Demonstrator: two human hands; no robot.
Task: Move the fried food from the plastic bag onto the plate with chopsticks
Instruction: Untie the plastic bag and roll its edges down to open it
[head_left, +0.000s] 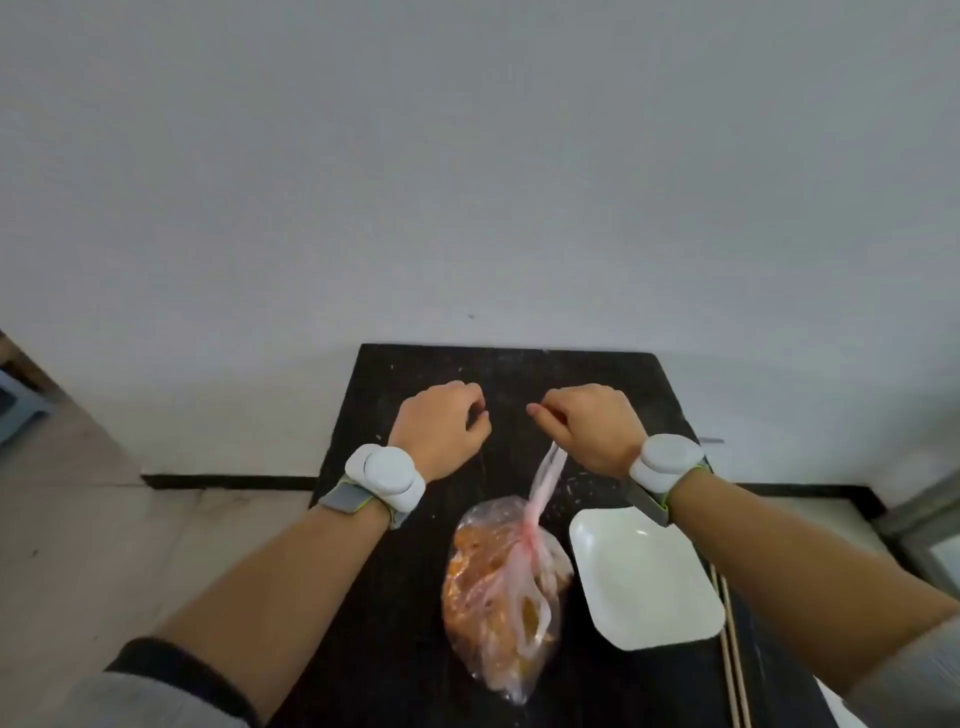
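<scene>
Black table (395, 597) fills the lower middle of the head view, its far edge against a white wall (467, 156). On it lies the bag (485, 649), clear plastic, on its side, with the orange-brown fried food (467, 577) all inside. Its neck is tied off with a pink handle (545, 483) that runs up and away from the knot.

The right hand (592, 426) hangs above the far part of the table, fingers curled round the top of that handle, which is pulled taut. The left hand (441, 426) hovers beside it, a small gap between them, fingers curled in; nothing shows in its grasp.

Just right of the bag sits the plate (644, 577), white, square and bare; whether the two touch I cannot tell. The chopsticks (732, 660) lie on the table along the plate's right edge, partly under the right forearm. Each wrist carries a white band (387, 480).
</scene>
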